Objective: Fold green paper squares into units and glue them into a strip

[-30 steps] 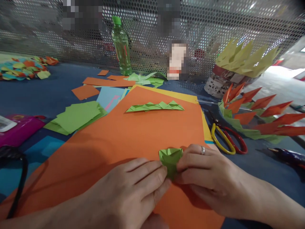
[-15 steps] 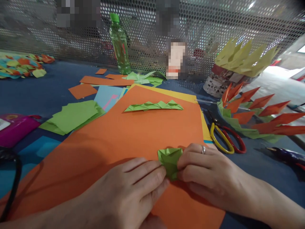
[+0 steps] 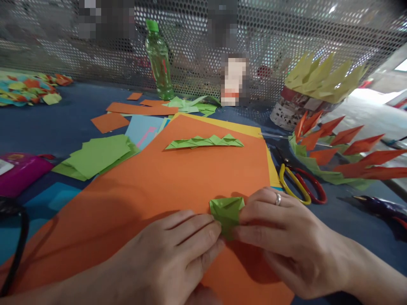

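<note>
A small folded green paper [image 3: 227, 212] lies on the large orange sheet [image 3: 190, 178] between my two hands. My left hand [image 3: 187, 250] rests at its lower left, fingers pressed together with the tips on its edge. On the right side, my right hand [image 3: 286, 237], with a silver ring, has its fingertips on the paper's edge; its fingers are curled and the thumb is hidden. Farther up the sheet lies a zigzag strip of folded green paper [image 3: 205, 142].
Left are green squares [image 3: 98, 154] and a magenta object [image 3: 22, 173]. Behind stands a green bottle [image 3: 159, 63]. Scissors [image 3: 300, 184], an orange-spiked paper ring [image 3: 333, 163], a yellow-topped paper crown [image 3: 318, 84] and a pen-like tool [image 3: 378, 207] sit at the right.
My right hand has shifted slightly right, and its lower fingers have moved along the green paper's right edge. My left hand has stayed nearly still.
</note>
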Motion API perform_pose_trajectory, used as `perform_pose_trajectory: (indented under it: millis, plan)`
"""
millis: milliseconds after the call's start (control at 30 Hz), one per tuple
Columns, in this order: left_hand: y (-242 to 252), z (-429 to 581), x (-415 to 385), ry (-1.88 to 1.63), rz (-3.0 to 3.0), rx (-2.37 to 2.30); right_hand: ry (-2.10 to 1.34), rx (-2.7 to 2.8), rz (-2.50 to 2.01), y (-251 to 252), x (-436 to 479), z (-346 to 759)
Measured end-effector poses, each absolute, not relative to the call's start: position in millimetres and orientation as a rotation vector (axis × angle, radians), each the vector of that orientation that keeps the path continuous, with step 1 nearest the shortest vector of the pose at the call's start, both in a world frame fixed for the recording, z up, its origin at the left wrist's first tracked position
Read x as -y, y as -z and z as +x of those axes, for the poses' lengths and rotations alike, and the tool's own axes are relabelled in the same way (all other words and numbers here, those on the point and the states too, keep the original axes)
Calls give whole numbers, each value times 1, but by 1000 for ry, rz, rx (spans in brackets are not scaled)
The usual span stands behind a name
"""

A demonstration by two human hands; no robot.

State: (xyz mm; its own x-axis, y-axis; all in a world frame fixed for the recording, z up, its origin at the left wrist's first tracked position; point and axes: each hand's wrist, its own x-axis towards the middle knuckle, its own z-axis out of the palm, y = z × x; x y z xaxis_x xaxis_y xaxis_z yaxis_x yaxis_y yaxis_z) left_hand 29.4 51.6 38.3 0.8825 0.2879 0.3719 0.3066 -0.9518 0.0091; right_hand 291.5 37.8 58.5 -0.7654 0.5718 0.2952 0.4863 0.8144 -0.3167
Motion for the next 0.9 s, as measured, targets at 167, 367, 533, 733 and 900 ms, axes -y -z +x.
perform_pose_trajectory:
  millis: [167, 367, 533, 733, 900]
  plan:
    - [-39, 31, -52, 588, -3002, 481, -206, 2663, -806, -56, -36, 286]
    - [-39, 30, -49, 626, -2985, 494, -101, 2707, -822, -52, -30, 286]
    - [-38, 29, -49, 651, -2966, 490, 3, 2701, -850, -52, -28, 287]
    - [-38, 27, -51, 674, -2972, 502, -5, 2688, -852, -53, -27, 286]
    - [-42, 33, -49, 741, -2940, 517, -7, 2661, -825, -53, -26, 286]
